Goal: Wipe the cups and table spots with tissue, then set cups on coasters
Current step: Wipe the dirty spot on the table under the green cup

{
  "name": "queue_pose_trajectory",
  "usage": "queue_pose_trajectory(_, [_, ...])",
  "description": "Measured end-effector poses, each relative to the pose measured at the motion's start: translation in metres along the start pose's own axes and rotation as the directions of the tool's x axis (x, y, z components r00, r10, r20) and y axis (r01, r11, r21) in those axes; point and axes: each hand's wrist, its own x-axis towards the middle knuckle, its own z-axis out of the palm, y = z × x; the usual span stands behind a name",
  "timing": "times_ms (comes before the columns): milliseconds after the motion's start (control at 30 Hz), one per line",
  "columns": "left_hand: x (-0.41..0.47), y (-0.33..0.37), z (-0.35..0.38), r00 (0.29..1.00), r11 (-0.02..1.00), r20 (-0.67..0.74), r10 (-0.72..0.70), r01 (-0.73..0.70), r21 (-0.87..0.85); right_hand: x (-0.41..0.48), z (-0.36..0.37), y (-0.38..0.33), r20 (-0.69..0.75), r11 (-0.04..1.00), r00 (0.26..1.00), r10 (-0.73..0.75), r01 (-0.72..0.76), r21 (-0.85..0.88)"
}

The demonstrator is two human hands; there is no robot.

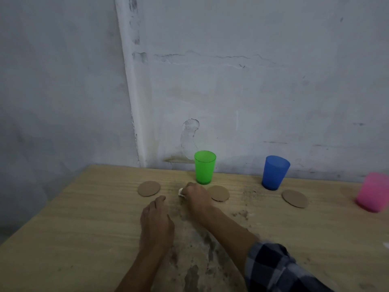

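Peeking from grip of right hand (195, 196): tissue (180, 192), seemingly crumpled.

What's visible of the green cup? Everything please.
The green cup is a translucent plastic tumbler, tapering to its base, upright with its mouth up, seemingly empty. It stands on the wooden table near the wall, behind the right hand and the nearest coaster, not on it. Only the table seems to touch it.

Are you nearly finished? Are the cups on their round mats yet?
Not nearly; nothing looks finished. Right now the right hand holds a tissue against the table; the left hand rests nearby. Left to do: the dark spots, and the green cup, blue cup and pink cup all stand off the coasters.
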Motion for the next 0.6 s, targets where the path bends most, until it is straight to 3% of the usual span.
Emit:
queue_pose_trajectory(167, [-0.002,0.003,-0.002,1.0,1.0,0.013,-0.02,0.02,-0.013,-0.008,-0.006,0.001,0.109,0.986,0.981,-0.163,0.157,0.061])
queue_pose_trajectory(267, [-0.004,0.002,-0.003,1.0,0.999,-0.009,-0.017,0.016,-0.035,-0.009,-0.022,0.009,0.094,0.953,0.994,-0.057,0.026,0.302])
queue_pose_trajectory(333, [-0.005,0.002,-0.004,1.0,0.999,-0.009,-0.009,0.008,-0.044,-0.009,-0.032,0.013,0.053,0.804,0.982,0.183,-0.181,0.566])
queue_pose_trajectory(367, [-0.005,0.002,-0.003,1.0,0.999,-0.013,-0.005,0.004,-0.05,-0.008,-0.035,0.013,0.102,0.66,0.953,0.285,-0.272,0.701])
queue_pose_trajectory(433, [-0.004,0.001,-0.003,1.0,0.998,-0.025,-0.005,0.003,-0.058,-0.002,-0.034,0.009,0.26,0.365,0.902,0.345,-0.384,0.848])
queue_pose_trajectory(467, [-0.004,0.001,-0.002,1.0,0.998,-0.029,-0.002,0.0,-0.056,-0.001,-0.032,0.007,0.295,0.331,0.892,0.341,-0.408,0.851])
queue_pose_trajectory(500, [-0.003,-0.001,-0.001,0.999,0.999,-0.034,0.005,-0.007,-0.051,0.0,-0.028,0.006,0.3,0.377,0.898,0.323,-0.413,0.829])
queue_pose_trajectory(600, [-0.002,-0.003,0.003,0.999,0.999,-0.033,0.018,-0.019,-0.034,-0.007,-0.023,0.003,0.196,0.672,0.958,0.21,-0.287,0.683])
